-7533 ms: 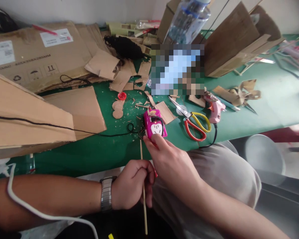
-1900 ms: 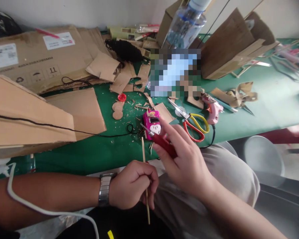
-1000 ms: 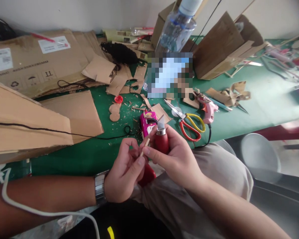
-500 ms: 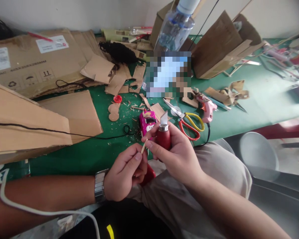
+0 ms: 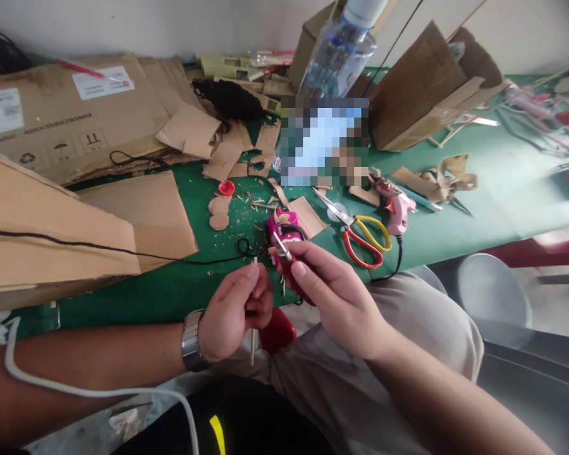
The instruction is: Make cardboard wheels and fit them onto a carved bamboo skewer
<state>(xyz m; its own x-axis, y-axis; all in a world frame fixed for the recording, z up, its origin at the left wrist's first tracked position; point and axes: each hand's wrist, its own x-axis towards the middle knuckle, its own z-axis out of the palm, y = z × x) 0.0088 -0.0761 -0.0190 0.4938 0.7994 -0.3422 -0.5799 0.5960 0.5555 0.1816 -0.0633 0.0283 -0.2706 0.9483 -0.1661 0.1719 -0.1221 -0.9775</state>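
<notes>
My left hand (image 5: pixel 237 309) is closed round a thin pale wooden stick (image 5: pixel 253 347); its tip pokes out above the thumb and its lower end hangs below the fist. In my right hand (image 5: pixel 334 291) is a carving knife (image 5: pixel 299 278) with a red handle and a short blade pointing up and left. The blade is apart from the stick. Just beyond the knife lies a bright pink toy-like object (image 5: pixel 284 224), partly hidden by my right hand. Scissors (image 5: pixel 355 230) with red and yellow handles lie open on the green table (image 5: pixel 227 272).
A pink glue gun (image 5: pixel 396 208) lies right of the scissors. Wood shavings, a red cap (image 5: pixel 226 188) and cardboard scraps (image 5: pixel 225 161) are scattered ahead. Cardboard boxes (image 5: pixel 38 215) stand at left, with a black cord across them. A large water bottle (image 5: pixel 339 57) is at the back.
My right hand has turned the knife, so its blade now tilts left rather than up. My left hand has moved slightly left, holding the stick more upright and apart from my right fingers.
</notes>
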